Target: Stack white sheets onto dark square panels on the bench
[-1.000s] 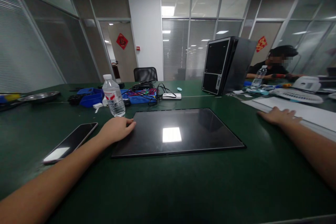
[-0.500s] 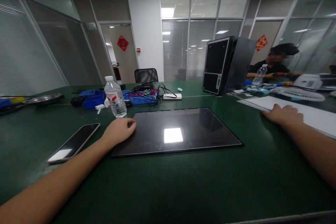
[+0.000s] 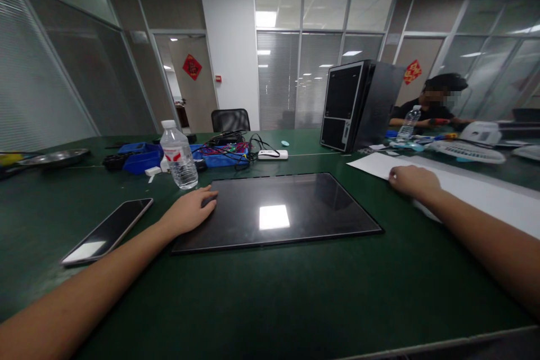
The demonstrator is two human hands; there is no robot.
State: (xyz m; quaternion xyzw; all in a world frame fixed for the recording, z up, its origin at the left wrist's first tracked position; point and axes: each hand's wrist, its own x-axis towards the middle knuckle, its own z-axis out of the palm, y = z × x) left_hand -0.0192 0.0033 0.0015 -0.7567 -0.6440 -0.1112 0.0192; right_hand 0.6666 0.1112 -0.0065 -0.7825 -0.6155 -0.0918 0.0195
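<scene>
Glossy black rectangular panel (image 3: 278, 205) lies flat on dark green tabletop (image 3: 270, 304). Left hand (image 3: 189, 212) rests on the panel's left edge, fingers slightly apart; right of the panel, right hand (image 3: 415, 182) has fingers clamped on flat white sheet (image 3: 476, 194). Behind the panel: blue plastic tray (image 3: 225, 162) containing tangled cables (image 3: 230, 147); farther back, blind-covered glass partitions (image 3: 278, 81).

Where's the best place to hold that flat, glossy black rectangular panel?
Probably its two short edges, one hand coming from each side: the panel looks thin and lies flat on the dark green table, so its glossy face offers nothing to pinch. The bare left hand is at its left edge.
</scene>
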